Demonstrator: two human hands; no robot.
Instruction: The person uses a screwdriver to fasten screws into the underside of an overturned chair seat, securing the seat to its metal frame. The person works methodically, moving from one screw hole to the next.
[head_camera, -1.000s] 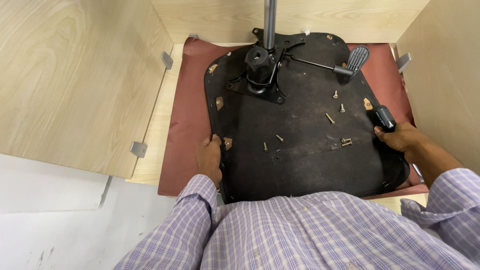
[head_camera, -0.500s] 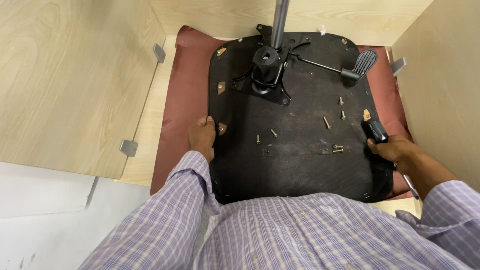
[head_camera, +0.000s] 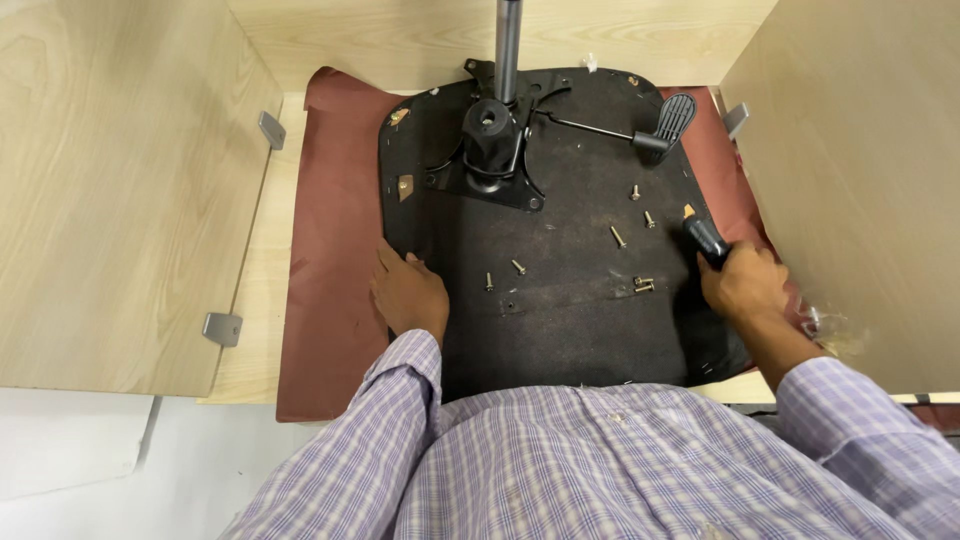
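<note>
Several loose screws (head_camera: 618, 237) lie scattered across the black underside of the chair seat (head_camera: 580, 320), which rests upside down on a dark red sheet (head_camera: 335, 250) between pale wooden panels (head_camera: 110, 180). Your left hand (head_camera: 408, 293) lies flat with fingers spread on the seat's left edge, while your right hand (head_camera: 745, 285) is clamped around a black tool handle (head_camera: 706, 240) at the seat's right edge. Farther up, the metal tilt mechanism (head_camera: 490, 150) with its upright post and side lever (head_camera: 668, 120) is bolted on the seat.
</note>
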